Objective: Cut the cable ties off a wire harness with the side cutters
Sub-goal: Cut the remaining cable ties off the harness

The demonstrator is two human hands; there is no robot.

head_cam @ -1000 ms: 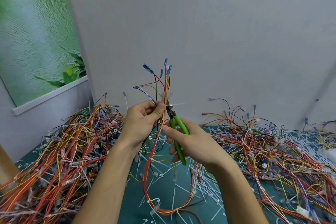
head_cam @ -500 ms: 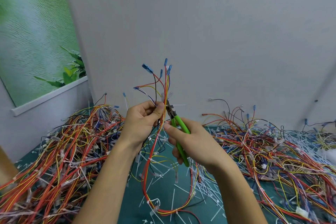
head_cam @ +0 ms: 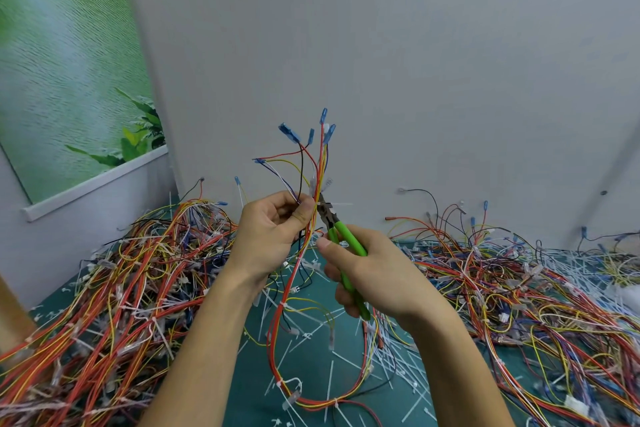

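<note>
My left hand [head_cam: 273,232] grips a wire harness [head_cam: 320,170] of red, yellow and black wires, held upright, its blue terminals fanned out above. The harness hangs down and loops over the green mat [head_cam: 308,367]. My right hand [head_cam: 374,274] holds green-handled side cutters [head_cam: 341,239], their dark jaws set against the bundle just right of my left thumb. A white cable tie [head_cam: 337,204] sticks out to the right at the jaws. Another white tie [head_cam: 313,185] wraps the bundle just above.
A big heap of harnesses [head_cam: 114,295] covers the left of the table, and another heap [head_cam: 519,288] fills the right. Cut white ties [head_cam: 398,360] litter the mat between them. A grey wall stands close behind.
Both hands and the harness stay almost in place. My right hand has shifted the cutters slightly, with the jaws still at the bundle.
</note>
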